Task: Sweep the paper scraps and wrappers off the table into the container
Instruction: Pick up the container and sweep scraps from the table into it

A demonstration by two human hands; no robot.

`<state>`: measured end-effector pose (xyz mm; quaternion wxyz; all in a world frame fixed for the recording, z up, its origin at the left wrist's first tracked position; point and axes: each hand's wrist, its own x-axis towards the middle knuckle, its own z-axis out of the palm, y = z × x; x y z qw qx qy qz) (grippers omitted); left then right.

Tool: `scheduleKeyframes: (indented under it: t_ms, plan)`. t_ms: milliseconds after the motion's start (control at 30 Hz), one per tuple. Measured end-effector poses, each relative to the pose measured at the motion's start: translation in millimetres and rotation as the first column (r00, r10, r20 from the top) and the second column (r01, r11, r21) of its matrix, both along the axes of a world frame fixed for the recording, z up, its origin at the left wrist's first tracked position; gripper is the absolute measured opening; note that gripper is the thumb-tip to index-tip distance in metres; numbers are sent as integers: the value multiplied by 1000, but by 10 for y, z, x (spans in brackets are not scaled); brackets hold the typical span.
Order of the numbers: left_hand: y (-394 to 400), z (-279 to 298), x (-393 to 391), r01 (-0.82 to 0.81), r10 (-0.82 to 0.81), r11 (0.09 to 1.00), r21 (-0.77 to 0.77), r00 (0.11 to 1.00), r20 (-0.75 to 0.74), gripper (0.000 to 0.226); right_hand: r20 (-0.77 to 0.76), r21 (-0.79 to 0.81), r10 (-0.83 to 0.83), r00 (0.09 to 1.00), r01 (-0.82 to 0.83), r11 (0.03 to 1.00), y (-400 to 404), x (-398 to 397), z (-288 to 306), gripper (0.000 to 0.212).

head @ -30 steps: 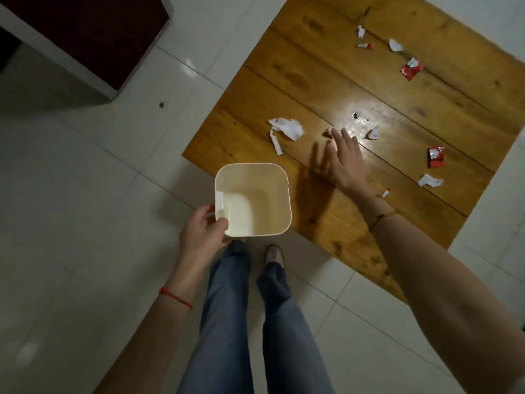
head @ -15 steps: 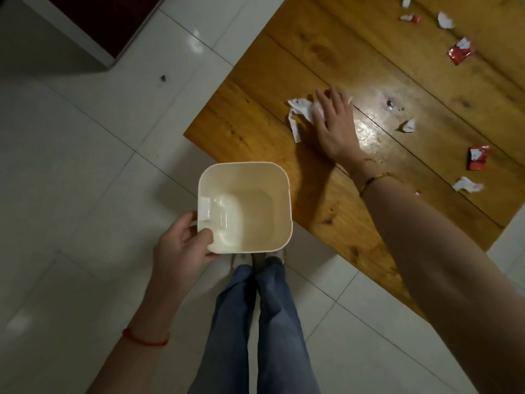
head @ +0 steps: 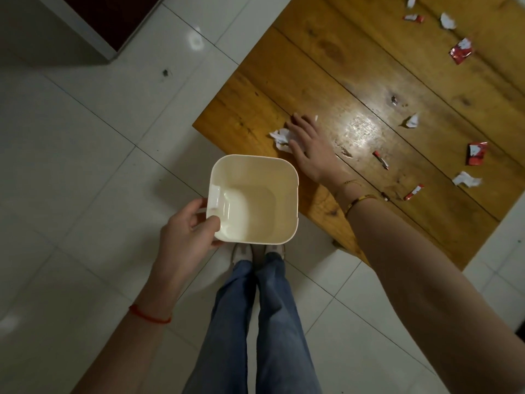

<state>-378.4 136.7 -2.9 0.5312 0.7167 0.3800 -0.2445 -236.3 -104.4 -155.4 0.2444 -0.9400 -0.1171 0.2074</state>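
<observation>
My left hand (head: 187, 231) grips the left rim of a cream square container (head: 284, 177), held just below the near edge of the wooden table (head: 326, 52). Nothing lies inside the container. My right hand (head: 309, 143) rests flat on the table with fingers spread, pressed against a crumpled white paper scrap (head: 279, 136) close to the table's near edge. Farther right lie red wrappers (head: 476, 153), (head: 461, 51) and white paper bits (head: 466, 179), (head: 412, 120).
Small red-and-white wrapper pieces (head: 380, 160), (head: 414, 191) lie near my right wrist. More scraps (head: 447, 20) sit at the table's far side. White tiled floor (head: 85, 166) surrounds the table; a dark cabinet (head: 108, 21) stands at the upper left. My legs and shoes are below the container.
My right hand has slid left and toward the near edge, pushing the white paper scrap with it. The container in my left hand stays under that edge.
</observation>
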Motion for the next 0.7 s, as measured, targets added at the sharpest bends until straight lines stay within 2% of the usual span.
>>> scheduleKeyframes:
  t_ms: [200, 367, 500, 700]
  plan:
    - [94, -129, -153, 84, -83, 994, 64, 996, -24, 37, -10, 41, -24, 1000, 24, 999, 4, -173, 16, 54]
    - [91, -492, -243, 106, -101, 992, 75, 993, -66, 39, 117, 107, -40, 992, 27, 994, -35, -250, 44, 53]
    - [61, -829, -260, 131, -123, 988, 79, 987, -100, 40, 173, 89, -144, 974, 130, 988, -58, -230, -29, 53]
    - [-12, -1198, -218, 192, -182, 979, 70, 975, -124, 39, 130, 75, -169, 977, 160, 984, 4, -180, -184, 52]
